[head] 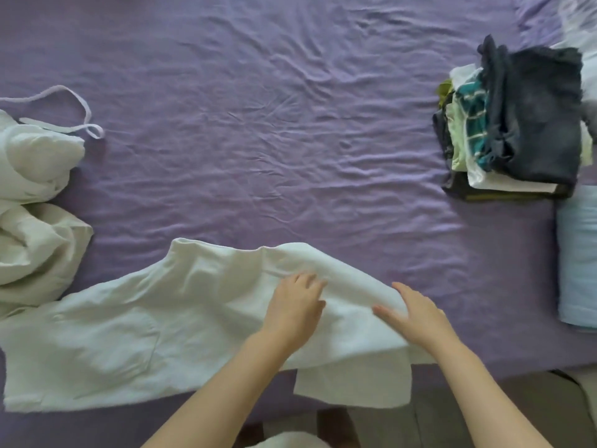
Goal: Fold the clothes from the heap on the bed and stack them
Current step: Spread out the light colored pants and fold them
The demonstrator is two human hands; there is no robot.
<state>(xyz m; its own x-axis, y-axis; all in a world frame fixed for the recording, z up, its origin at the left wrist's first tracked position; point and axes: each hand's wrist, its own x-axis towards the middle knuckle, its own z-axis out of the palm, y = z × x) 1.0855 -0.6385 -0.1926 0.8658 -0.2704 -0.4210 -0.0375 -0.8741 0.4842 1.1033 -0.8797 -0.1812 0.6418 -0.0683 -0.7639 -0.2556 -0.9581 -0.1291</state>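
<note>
Your left hand [295, 307] and right hand [416, 315] lie flat, fingers straight, on the white garment [135, 334]; folded stack [517, 124] sits far right on the bed [258, 108].

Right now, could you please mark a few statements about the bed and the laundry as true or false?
1. Both hands rest on the white garment. True: left hand, right hand.
2. The folded stack sits at the left. False: it is at the right.
3. A dark item tops the stack. True.
4. The bedsheet is green. False: it is purple.
5. A white heap lies at the left. True.
</note>
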